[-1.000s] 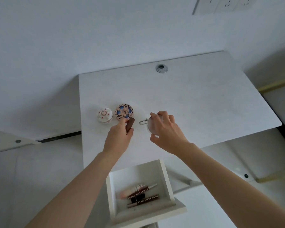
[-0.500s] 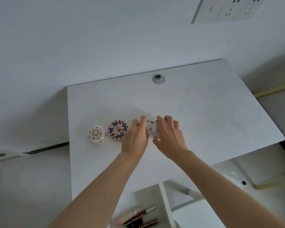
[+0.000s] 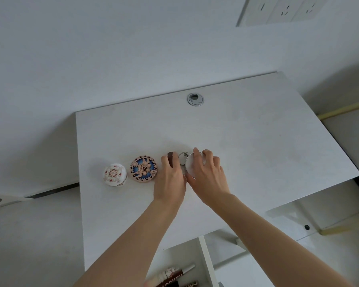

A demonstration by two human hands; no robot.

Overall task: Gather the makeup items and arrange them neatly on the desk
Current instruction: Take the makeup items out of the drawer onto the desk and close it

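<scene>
Bare forearms reach forward from lower edge and converge. Left hand (image 3: 170, 181) palm down, fingers curled round small dark brown stick (image 3: 170, 156). Right hand (image 3: 208, 177) just beside it, fingers arched over round white compact (image 3: 192, 165), thumb at near rim.

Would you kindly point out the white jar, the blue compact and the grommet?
White jar (image 3: 114, 174): head view, middle of its lid.
Blue compact (image 3: 143, 169): head view, middle of its patterned lid.
Grommet (image 3: 195, 99): head view, its centre.

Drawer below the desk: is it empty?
No, several makeup tubes lie inside the open drawer.
</scene>
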